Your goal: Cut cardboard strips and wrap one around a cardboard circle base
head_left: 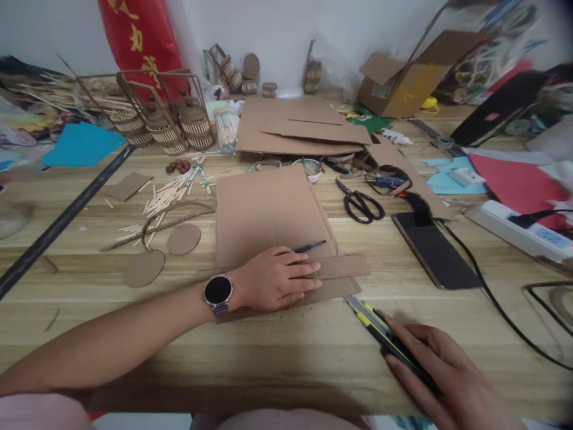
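My left hand (282,278), with a round watch (218,291) on its wrist, lies flat on a narrow cardboard strip (344,267). Under the strip and hand is a larger cardboard sheet (268,209). A dark pen (310,245) rests on the sheet beside my fingers. My right hand (439,364) is closed around a yellow and black utility knife (380,331). Its blade is out, and the tip is at the near right corner of the cardboard; whether it touches is hard to tell.
Black-handled scissors (363,205) and a phone (436,251) lie to the right, near a power strip (528,227). Scattered sticks (168,200) and cardboard discs (144,268) lie left. Small woven baskets (194,122) and stacked cardboard (286,116) stand behind. A black rod (67,218) crosses the left side.
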Tool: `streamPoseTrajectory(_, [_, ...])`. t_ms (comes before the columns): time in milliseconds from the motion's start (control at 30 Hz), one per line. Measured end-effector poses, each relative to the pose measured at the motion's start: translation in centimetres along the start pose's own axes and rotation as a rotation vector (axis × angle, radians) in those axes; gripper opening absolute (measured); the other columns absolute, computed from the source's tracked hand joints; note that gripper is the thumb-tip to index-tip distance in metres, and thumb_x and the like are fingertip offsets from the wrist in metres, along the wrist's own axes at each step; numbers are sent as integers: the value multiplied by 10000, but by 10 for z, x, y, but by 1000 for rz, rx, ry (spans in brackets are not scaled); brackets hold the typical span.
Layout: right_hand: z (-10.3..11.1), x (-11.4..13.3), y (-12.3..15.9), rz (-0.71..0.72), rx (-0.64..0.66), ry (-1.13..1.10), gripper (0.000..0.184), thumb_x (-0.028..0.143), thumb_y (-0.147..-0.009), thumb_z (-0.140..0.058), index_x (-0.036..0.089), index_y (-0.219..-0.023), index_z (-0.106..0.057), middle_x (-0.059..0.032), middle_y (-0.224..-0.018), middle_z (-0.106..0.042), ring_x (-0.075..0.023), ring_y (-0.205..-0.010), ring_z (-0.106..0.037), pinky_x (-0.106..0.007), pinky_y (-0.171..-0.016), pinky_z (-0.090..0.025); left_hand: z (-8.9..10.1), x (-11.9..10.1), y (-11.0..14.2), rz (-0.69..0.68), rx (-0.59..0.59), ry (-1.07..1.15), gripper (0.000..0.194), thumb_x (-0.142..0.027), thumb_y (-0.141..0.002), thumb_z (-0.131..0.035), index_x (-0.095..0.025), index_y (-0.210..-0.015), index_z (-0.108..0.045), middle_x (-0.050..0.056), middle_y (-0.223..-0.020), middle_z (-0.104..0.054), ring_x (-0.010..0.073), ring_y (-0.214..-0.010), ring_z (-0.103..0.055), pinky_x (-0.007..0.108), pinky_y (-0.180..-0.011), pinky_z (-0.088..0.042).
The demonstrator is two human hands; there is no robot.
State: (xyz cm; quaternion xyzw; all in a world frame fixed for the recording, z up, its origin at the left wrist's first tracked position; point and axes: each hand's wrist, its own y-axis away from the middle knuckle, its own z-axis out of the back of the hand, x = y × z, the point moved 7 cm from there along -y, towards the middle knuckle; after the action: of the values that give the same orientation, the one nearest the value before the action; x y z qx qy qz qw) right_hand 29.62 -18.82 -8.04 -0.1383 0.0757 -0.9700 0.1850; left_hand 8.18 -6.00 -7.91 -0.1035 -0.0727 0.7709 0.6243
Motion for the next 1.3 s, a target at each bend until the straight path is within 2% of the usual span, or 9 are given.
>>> streamPoseTrajectory(300, [-9, 15, 3, 12, -41, 11, 492, 349, -966, -503, 190, -1432, -494, -123, -1072, -644, -211, -972, -701, -268, -796, -617, 1, 0, -2, 12, 3, 23, 402, -368, -1048, -334, -234, -1336, -582, 6, -1452, -553, 214, -1323, -507, 382, -1038, -373])
streamPoseTrajectory(533, [-18, 19, 6, -24, 19, -8, 499, 344, -956, -525, 199, -1432, -498, -127, -1109, -644, -222, -1022, -689, -298, -858, -604, 1, 1, -2, 25, -23, 27, 418, -354, -1052, -322, -187, -1339, -576, 15, -1437, -566, 202, -1317, -510, 369, -1049, -361])
streamPoseTrajectory(667, [-21, 24, 7, -8, 35, -10, 540, 356, -956, -529, 193, -1466, -461, -127, -1104, -648, -209, -994, -697, -282, -846, -604, 1, 1, -2, 27, -16, 24, 416, -354, -1053, -317, -199, -1344, -572, 5, -1446, -556, 198, -1318, -510, 366, -1040, -365])
streamPoseTrajectory(833, [-23, 26, 4, -37, 37, -38, 501, 374, -959, -518, 205, -1430, -517, -133, -1123, -656, -225, -1005, -699, -295, -842, -605, 0, 2, -2, 44, 6, 29, 400, -347, -1049, -344, -209, -1353, -564, 13, -1450, -552, 195, -1329, -502, 368, -1048, -360])
streamPoseTrajectory(967, [-22, 32, 1, -6, 13, -59, 480, 386, -954, -531, 206, -1399, -550, -120, -1095, -661, -218, -979, -699, -291, -835, -607, 1, 1, -3, 36, 4, 24, 407, -341, -1049, -334, -193, -1352, -562, 8, -1454, -549, 194, -1327, -504, 371, -1037, -368])
streamPoseTrajectory(1300, [-21, 45, -12, 26, 32, -61, 521, 361, -966, -530, 206, -1460, -469, -97, -1056, -661, -200, -939, -696, -275, -809, -606, 0, 4, -4, 77, 39, 56, 402, -329, -1049, -336, -215, -1354, -572, 16, -1456, -546, 192, -1321, -508, 367, -1042, -361])
